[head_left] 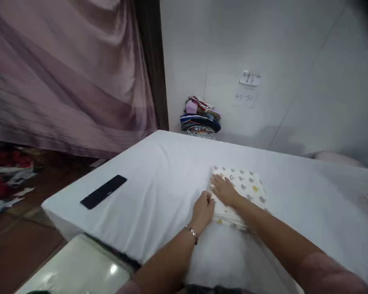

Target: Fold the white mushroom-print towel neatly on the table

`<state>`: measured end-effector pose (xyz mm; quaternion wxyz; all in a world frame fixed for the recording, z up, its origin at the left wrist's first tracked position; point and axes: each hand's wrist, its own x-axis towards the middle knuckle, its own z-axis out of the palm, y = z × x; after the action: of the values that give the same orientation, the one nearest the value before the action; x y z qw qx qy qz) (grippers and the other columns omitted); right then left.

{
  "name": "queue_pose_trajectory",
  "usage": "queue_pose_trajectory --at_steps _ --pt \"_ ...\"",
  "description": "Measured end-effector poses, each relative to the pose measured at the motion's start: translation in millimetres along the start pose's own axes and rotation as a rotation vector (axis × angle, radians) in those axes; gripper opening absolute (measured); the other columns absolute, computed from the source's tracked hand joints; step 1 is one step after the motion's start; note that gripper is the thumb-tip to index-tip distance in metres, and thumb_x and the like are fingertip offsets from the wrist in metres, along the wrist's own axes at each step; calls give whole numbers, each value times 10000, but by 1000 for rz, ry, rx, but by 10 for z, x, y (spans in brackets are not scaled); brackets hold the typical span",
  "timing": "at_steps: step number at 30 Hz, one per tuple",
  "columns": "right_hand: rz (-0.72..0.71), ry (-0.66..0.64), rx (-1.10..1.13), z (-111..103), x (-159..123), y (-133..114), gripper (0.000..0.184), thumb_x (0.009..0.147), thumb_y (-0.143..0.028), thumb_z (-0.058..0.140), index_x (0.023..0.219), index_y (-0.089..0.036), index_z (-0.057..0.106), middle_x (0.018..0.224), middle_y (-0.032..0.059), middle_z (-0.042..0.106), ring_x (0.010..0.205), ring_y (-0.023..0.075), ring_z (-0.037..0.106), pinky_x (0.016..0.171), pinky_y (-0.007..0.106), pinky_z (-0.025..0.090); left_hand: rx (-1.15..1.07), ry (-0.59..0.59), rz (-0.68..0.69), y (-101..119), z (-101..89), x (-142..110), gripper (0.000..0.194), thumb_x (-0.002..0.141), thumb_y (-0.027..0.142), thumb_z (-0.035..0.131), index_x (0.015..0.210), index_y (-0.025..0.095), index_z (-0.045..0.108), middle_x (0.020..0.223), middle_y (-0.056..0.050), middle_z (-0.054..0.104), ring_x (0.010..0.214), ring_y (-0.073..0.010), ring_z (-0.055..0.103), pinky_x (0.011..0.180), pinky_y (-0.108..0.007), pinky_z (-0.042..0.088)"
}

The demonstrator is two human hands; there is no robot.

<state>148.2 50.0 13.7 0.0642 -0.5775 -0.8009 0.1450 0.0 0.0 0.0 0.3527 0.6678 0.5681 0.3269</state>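
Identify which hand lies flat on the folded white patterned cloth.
The right hand, spread palm-down over the folded white cloth with grey and yellow prints; the left hand, silver bracelet at its wrist, is curled at the cloth's left edge.

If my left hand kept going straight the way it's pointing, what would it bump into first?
Your left hand would probably meet your right hand first, near its fingertips on the folded cloth; their exact heights are unclear.

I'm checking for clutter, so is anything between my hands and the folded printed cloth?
Nothing visible: your right hand lies flat on the folded printed cloth, and your left hand is at its left edge.
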Motion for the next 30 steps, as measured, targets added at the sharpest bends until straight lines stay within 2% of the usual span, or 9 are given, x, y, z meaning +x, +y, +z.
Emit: queue_pose_trajectory --at_steps 5,9,12,14,16,19,24,27,30 --pt "118 189 121 -160 -108 354 604 897 -480 360 1430 -195 364 1519 95 292 1416 260 194 1126 472 180 8 -19 -15 2 -30 -13 41 835 181 463 820 219 470 743 23 561 697 -138 524 631 -241 352" --pt "306 382 150 -300 -509 825 606 852 -429 455 1396 -164 413 1485 138 353 1397 301 237 1119 489 200 22 -13 -3 -1 -39 -8 76 831 182 466 889 221 497 810 7 599 734 -146 555 655 -249 385" --pt "515 513 340 -300 -867 1047 640 816 -435 521 1384 -154 433 1402 150 469 1323 326 377 1065 447 325 10 8 16 -3 -37 1 195 823 175 479 1012 212 511 943 -24 626 817 -159 583 724 -266 426" --pt "658 512 523 -254 -1063 1074 690 792 -446 557 1399 -149 414 1335 153 538 1236 329 482 1006 434 396 2 14 16 5 -35 4 292 821 173 491 1112 194 500 1042 -56 627 900 -172 593 786 -281 441" --pt "734 491 661 -207 -1205 1022 743 772 -457 582 1418 -148 384 1341 149 533 1198 308 520 996 410 408 -15 5 17 16 -34 6 344 829 175 486 1172 186 488 1097 -73 625 954 -182 594 831 -293 445" --pt "768 477 741 -192 -1338 881 818 748 -489 608 1448 -171 330 1395 143 477 1194 283 523 995 377 410 -48 -28 22 28 -37 19 353 840 166 457 1189 203 496 1123 -63 634 980 -185 600 852 -301 449" --pt "827 398 815 -282 -1439 726 930 698 -503 676 1468 -165 279 1378 182 479 1154 296 553 976 390 428 -67 -43 -23 29 -49 80 365 819 168 492 1183 193 509 1136 -70 635 980 -185 606 862 -300 452" --pt "784 389 914 -359 -1443 814 939 683 -462 705 1467 -165 281 1368 192 487 1122 287 580 920 356 474 -123 -56 -84 77 -9 48 363 802 156 504 1164 178 516 1115 -73 635 941 -170 613 828 -280 467" --pt "763 462 933 -453 -1433 1063 948 671 -430 726 1472 -216 266 1379 191 473 1084 281 608 873 351 500 -196 -142 -105 163 106 -78 395 774 158 543 1168 179 517 1086 -68 636 880 -158 621 780 -265 484"
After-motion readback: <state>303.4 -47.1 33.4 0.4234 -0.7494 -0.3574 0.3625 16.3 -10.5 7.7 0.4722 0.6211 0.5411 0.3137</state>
